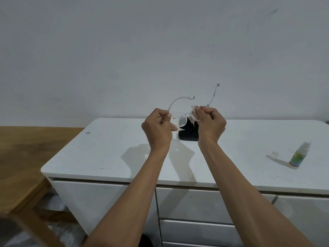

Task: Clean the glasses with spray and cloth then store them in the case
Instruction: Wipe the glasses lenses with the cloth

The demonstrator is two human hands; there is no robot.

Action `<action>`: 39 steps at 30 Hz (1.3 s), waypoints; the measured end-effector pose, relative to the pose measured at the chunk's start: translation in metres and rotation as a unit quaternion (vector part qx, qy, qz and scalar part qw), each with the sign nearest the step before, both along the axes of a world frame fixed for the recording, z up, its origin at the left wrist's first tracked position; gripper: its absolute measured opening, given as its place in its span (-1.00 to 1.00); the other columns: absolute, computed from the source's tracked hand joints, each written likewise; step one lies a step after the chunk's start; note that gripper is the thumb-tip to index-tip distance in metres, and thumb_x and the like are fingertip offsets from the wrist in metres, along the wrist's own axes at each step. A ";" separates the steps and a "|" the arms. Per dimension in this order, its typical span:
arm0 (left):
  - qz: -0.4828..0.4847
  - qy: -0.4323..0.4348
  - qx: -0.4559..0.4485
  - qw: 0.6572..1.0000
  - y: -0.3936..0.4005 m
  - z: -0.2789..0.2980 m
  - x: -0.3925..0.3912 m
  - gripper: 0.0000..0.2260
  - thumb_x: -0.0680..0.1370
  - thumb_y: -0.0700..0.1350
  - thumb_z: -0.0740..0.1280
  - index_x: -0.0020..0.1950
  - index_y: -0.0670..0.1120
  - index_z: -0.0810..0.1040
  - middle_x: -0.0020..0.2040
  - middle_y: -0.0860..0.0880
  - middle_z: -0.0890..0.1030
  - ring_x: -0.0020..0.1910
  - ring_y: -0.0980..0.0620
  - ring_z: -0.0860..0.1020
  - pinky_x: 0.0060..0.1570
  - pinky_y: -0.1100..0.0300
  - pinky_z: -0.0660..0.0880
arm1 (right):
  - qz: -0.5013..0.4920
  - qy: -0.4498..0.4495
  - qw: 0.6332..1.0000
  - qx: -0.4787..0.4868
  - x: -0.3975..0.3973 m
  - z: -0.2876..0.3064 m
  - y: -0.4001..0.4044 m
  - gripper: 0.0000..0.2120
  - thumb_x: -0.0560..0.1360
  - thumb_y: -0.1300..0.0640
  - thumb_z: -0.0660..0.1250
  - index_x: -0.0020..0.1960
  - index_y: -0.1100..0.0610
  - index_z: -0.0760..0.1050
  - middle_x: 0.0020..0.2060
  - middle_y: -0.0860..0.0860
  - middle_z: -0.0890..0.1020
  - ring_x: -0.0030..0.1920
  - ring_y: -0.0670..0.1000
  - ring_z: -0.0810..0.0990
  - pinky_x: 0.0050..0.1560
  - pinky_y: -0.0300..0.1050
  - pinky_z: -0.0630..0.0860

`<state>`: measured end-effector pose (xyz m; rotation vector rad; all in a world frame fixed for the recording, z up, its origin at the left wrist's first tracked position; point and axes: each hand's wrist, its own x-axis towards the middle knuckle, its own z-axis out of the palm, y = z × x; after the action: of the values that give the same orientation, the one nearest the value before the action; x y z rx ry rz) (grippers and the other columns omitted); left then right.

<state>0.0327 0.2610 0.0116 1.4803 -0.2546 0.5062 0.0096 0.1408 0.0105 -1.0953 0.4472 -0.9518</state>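
I hold clear-framed glasses (pixel 181 120) in the air above the white cabinet top, both temple arms unfolded and pointing away from me. My left hand (pixel 157 128) pinches the frame's left end. My right hand (pixel 210 122) presses a small pale cloth (pixel 193 114) against the right lens, which the cloth and fingers hide. Droplets show on the left lens. The black glasses case (pixel 188 135) lies open on the cabinet top just behind my hands. The small spray bottle (pixel 299 155) stands far right, its clear cap (pixel 275 154) beside it.
The white cabinet (pixel 106 154) has drawers along its front and stands against a plain grey wall. A wooden table (pixel 21 157) adjoins it on the left.
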 end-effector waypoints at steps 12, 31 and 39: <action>0.014 0.045 -0.001 0.999 0.018 -0.012 0.018 -0.94 0.53 -0.34 0.44 -0.14 -0.26 0.61 -0.47 -0.03 0.63 -0.51 -0.10 0.64 -0.27 -0.08 0.68 | 0.255 0.073 0.957 -0.121 -0.026 -0.005 -0.017 -0.76 0.48 0.40 0.45 -0.08 0.59 0.48 -0.35 0.27 0.56 -0.43 0.24 0.57 -0.23 0.00 0.66; 0.090 0.054 -0.056 0.993 -0.003 -0.020 0.012 -0.81 0.51 -0.40 0.37 -0.20 -0.13 0.63 -0.29 -0.02 0.68 -0.30 0.03 0.70 -0.25 -0.07 0.69 | 0.110 0.029 0.992 -0.061 0.003 -0.028 0.060 -0.94 0.52 0.19 0.49 -0.07 0.06 0.73 -0.16 -0.10 0.76 -0.12 -0.07 0.71 0.05 -0.17 0.63; 0.086 0.063 -0.047 0.993 0.001 -0.018 0.013 -0.85 0.50 -0.32 0.43 -0.20 -0.09 0.63 -0.29 -0.03 0.69 -0.26 -0.03 0.71 -0.20 -0.08 0.68 | 0.065 0.045 0.982 -0.171 0.003 -0.031 0.059 -0.78 0.58 0.22 0.38 0.17 0.12 0.72 -0.05 -0.18 0.74 0.02 -0.18 0.70 0.01 -0.42 0.54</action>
<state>0.0460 0.2624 -0.0066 1.4424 -0.0026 0.5533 0.0127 0.2001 -0.0202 -1.4660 0.2850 -0.8855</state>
